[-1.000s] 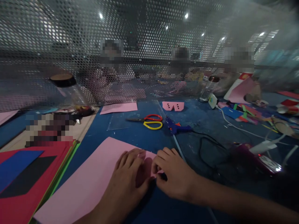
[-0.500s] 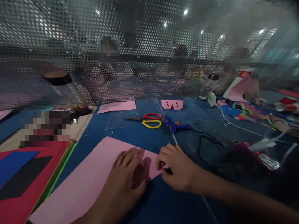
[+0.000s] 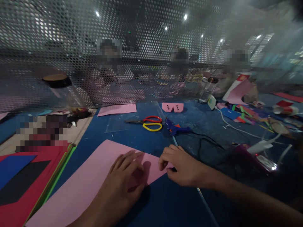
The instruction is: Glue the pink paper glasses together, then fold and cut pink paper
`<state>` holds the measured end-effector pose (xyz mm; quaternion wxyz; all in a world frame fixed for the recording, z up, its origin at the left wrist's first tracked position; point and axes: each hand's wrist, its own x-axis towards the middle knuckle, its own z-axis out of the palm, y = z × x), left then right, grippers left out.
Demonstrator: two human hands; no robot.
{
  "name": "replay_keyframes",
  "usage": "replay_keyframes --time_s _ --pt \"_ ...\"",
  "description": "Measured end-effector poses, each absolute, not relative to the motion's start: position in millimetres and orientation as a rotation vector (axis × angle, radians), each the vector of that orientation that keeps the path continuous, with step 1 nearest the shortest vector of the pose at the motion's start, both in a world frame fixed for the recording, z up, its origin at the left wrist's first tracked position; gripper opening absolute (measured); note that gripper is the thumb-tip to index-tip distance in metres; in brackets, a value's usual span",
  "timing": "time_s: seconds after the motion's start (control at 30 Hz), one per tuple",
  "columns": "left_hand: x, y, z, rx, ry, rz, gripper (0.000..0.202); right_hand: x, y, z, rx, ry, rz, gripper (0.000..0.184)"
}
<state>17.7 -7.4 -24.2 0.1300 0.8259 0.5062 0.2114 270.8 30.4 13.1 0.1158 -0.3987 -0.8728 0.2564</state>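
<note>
A large pink sheet of paper lies slantwise on the blue table in front of me. My left hand rests on its right part, fingers bent and thumb held apart. At the sheet's right corner, my right hand has its fingers curled with the thumb beneath, closed on the paper's edge. Beyond the hands lie scissors with one red and one yellow handle, and a blue glue gun with a glue stick behind my right hand.
Coloured sheets are stacked at left. A pink cutout with black squares and a pink strip lie near the perforated screen. Jars stand at both sides. Paper scraps, cables and a purple power strip are at right.
The view has shifted slightly. My left hand has slid a little left over the pink sheet, and my right hand has moved slightly right at the corner.
</note>
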Motion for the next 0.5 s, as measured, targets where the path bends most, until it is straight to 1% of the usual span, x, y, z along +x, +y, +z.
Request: replay_keyframes --time_s 0.27,0.4,0.5 --pt "11.6 -6.3 -20.2 2.428 1.420 0.588 0.025 278.2 34.7 14.7 -1.188 -2.577 0.791 0.030" --pt "5.4 -4.3 -15.2 2.461 1.355 0.577 0.027 279.1 34.6 15.9 -1.214 -2.600 0.757 0.031" --pt "-0.1 -0.1 -25.5 2.480 1.326 0.655 0.023 279.8 34.2 17.1 -1.204 -2.619 0.727 0.031"
